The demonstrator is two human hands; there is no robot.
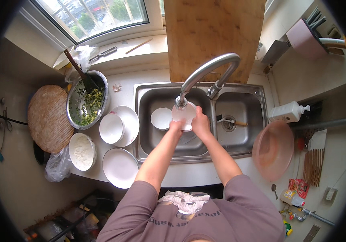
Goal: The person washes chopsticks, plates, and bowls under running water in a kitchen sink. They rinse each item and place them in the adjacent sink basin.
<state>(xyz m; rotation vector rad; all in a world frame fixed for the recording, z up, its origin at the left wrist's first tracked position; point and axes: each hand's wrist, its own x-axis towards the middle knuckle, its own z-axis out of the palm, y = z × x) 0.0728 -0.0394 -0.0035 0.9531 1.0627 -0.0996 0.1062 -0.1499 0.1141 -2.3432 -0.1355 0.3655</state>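
Over the left basin of a steel double sink [174,154] I hold a white bowl [182,113] between both hands. My left hand [177,125] grips its near left rim, slightly blurred, and my right hand [201,122] grips its right side. The bowl is under the spout of a curved metal faucet [209,65], and water seems to run into it. A second white bowl [161,118] sits in the same basin, just left of the held one. The floor of the basin is partly hidden by my hands and forearms.
Left of the sink are a small bowl [111,128] on a plate [132,124], another plate [120,168], a bowl of flour [82,151] and a metal basin of chopped greens [89,107]. A wooden board [214,36] stands behind the faucet. At right are a pink basin [273,151] and a pump bottle [288,112].
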